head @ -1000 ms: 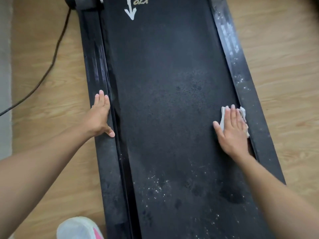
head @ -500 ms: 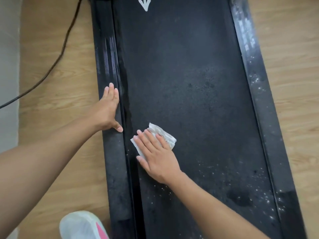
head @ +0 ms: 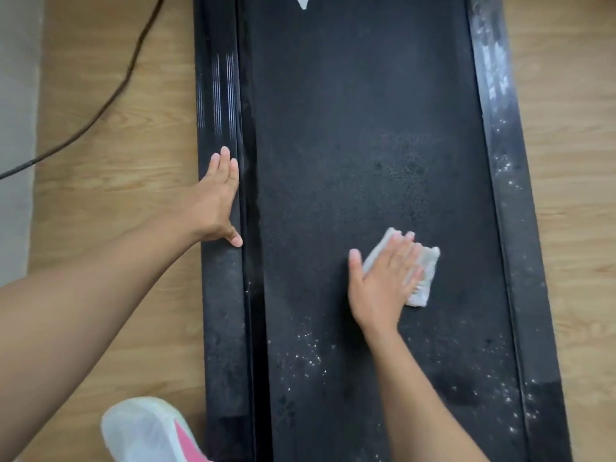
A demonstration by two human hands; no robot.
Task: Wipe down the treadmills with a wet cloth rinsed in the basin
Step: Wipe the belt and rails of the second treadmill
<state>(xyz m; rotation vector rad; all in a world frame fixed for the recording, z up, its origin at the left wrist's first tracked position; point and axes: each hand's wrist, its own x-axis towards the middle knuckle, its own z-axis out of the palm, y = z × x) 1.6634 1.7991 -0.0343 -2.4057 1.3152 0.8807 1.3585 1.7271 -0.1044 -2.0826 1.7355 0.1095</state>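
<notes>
So my right grip was flat and wide open, fingers straight, palm down, pressing the white cloth onto the treadmill belt. Not pinching it or anything, just pushing down on top. The cloth was bunched under my fingers and stuck out past them toward the belt's right edge, sitting nearer that edge than the left one.

My left grip had hold of nothing. It lay open and flat on the left side rail, fingers together pointing up along the rail, thumb sticking out at the rail's inner edge.

The belt itself was black, with white specks scattered toward its near end and a bit of a white arrow right at the far edge. The right side rail had whitish smears and specks too.

Wooden floor on both sides, a dark cable running across it left of the treadmill, and a white and pink shoe by the near left corner.
</notes>
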